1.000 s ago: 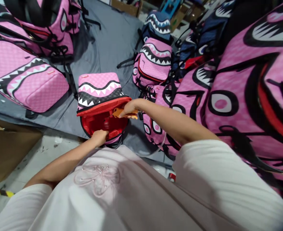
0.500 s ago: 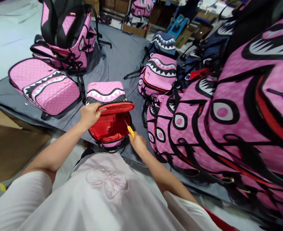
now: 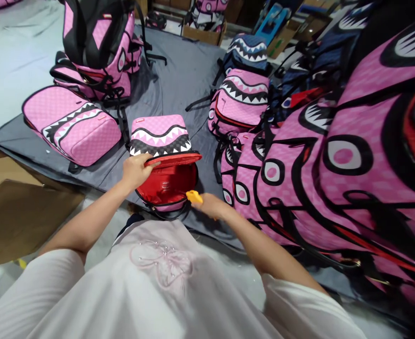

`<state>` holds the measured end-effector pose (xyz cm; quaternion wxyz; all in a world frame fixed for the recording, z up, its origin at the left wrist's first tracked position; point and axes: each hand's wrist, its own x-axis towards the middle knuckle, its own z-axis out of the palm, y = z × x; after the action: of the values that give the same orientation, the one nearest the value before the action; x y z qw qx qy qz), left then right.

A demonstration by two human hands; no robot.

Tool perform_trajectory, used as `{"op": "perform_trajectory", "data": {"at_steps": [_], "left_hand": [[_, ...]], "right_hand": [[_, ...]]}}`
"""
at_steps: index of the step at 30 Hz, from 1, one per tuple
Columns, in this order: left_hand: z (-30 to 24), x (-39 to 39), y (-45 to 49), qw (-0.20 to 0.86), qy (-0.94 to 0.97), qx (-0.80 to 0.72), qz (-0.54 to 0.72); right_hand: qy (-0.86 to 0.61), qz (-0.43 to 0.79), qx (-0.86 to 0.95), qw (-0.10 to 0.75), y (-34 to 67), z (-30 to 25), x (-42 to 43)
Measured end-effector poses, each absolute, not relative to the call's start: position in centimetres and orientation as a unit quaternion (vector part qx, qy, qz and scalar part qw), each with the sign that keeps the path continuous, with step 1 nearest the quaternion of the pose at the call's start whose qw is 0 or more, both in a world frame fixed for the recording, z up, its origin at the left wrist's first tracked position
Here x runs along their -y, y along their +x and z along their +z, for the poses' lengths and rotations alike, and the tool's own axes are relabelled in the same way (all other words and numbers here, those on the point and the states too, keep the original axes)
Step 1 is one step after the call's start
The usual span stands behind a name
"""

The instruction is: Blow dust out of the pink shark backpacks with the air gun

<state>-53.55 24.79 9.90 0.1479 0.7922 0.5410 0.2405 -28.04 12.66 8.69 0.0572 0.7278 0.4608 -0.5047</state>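
A small pink checkered backpack (image 3: 158, 126) with a shark-teeth print lies in front of me, its front panel lifted and its red lining (image 3: 161, 183) showing. My left hand (image 3: 136, 172) is closed on the left edge of the raised panel, thumb over the red side. At the right of the opening, my right hand (image 3: 209, 205) grips yellow-handled thread snips (image 3: 194, 197). Their thin tip points left toward the lower edge of the opening and is hard to make out.
Large pink backpacks (image 3: 292, 183) stand in a row on the right. Another pink backpack (image 3: 87, 134) lies at left, near stacked ones (image 3: 101, 56). Pink (image 3: 244, 99) and blue (image 3: 246, 49) backpacks lie beyond, on a grey cloth (image 3: 179, 70). A cardboard box (image 3: 23, 221) is at lower left.
My right hand has drawn back to the lower right, and the snips have turned to point left. My left hand still holds the panel. The whole view has shifted slightly.
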Motion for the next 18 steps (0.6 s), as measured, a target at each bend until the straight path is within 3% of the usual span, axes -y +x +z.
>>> {"op": "perform_trajectory", "data": {"at_steps": [6,10,12,15,18], "left_hand": [[9.7,-25.3,-53.8,0.169,0.769,-0.562,0.252],[9.8,-24.8,-54.4,0.227,0.768,-0.547,0.242],[9.9,-23.8,-55.1,0.301,0.774,-0.513,0.217],[8.6,-22.2,-57.2,0.463,0.764,-0.421,0.156],[5.1,-21.6,-59.9,0.526,0.639,-0.501,0.252]], "right_hand": [[0.623,-0.526,-0.565,0.127,-33.5,8.5,-18.8],[0.652,-0.472,-0.562,0.189,-31.1,8.8,-18.9],[0.693,-0.484,-0.516,0.141,-27.7,9.0,-17.1],[0.73,-0.558,-0.396,-0.011,-23.4,9.1,-12.7],[0.728,-0.608,-0.295,-0.112,-22.1,7.9,-7.5]]}}
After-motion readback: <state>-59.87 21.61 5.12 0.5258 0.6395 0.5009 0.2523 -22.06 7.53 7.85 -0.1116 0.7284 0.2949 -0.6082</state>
